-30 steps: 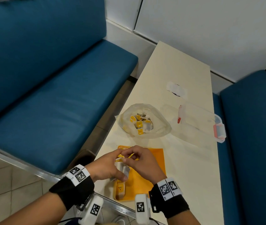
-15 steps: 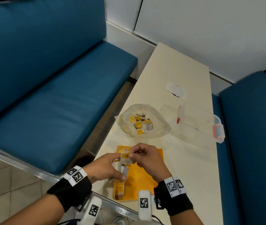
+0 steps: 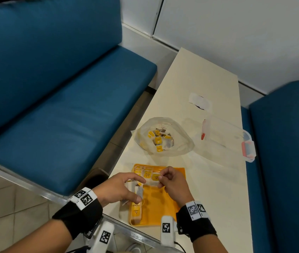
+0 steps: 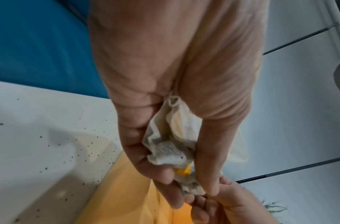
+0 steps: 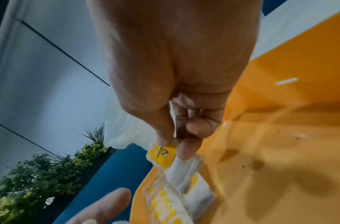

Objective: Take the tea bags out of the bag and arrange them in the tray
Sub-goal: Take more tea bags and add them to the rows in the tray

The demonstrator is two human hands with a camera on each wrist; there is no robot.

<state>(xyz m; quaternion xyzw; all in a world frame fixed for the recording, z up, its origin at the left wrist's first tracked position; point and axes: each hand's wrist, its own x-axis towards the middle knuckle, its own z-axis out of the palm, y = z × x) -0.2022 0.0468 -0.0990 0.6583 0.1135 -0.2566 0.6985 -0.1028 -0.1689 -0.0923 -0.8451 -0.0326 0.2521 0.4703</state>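
Observation:
An orange tray [image 3: 163, 203] lies at the table's near edge, with a row of tea bags [image 3: 143, 172] along its far left side and one more [image 3: 136, 212] at its near left. My right hand [image 3: 170, 181] pinches a tea bag with a yellow tag [image 5: 163, 154] over the tray's far part. My left hand [image 3: 123, 189] holds several crumpled tea bags [image 4: 169, 150] in its curled fingers, just left of the right hand. A clear plastic bag [image 3: 163, 137] with several more yellow-tagged tea bags lies open beyond the tray.
A clear plastic box [image 3: 227, 137] with red clips stands right of the bag. A white paper scrap [image 3: 199, 103] lies farther back on the cream table [image 3: 208, 179]. Blue benches [image 3: 53, 106] flank the table on both sides.
My right hand has moved up and away from the left, drawing one tea bag toward the tray's far part. The left hand has stayed over the tray's left side with its bunch.

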